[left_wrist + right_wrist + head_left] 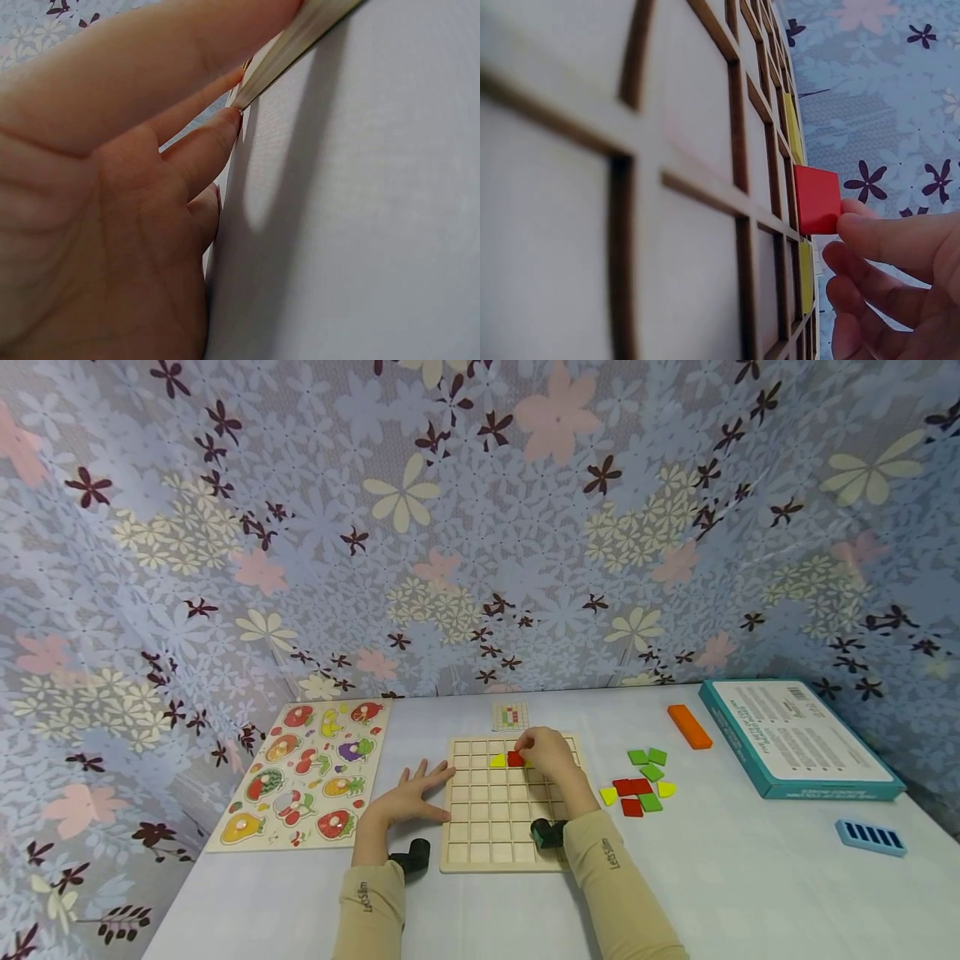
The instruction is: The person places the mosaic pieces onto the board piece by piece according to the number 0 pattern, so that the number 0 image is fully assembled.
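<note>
Within right grip (548,753), red tile (817,200)

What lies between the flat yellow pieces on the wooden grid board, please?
A red square tile, pinched by the right hand, seen in the right wrist view.

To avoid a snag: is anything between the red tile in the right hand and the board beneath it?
Nothing visible stands between the red tile, pinched by the right hand, and the board. Yellow tiles flank it on both sides; the spot directly beneath is hidden.
</note>
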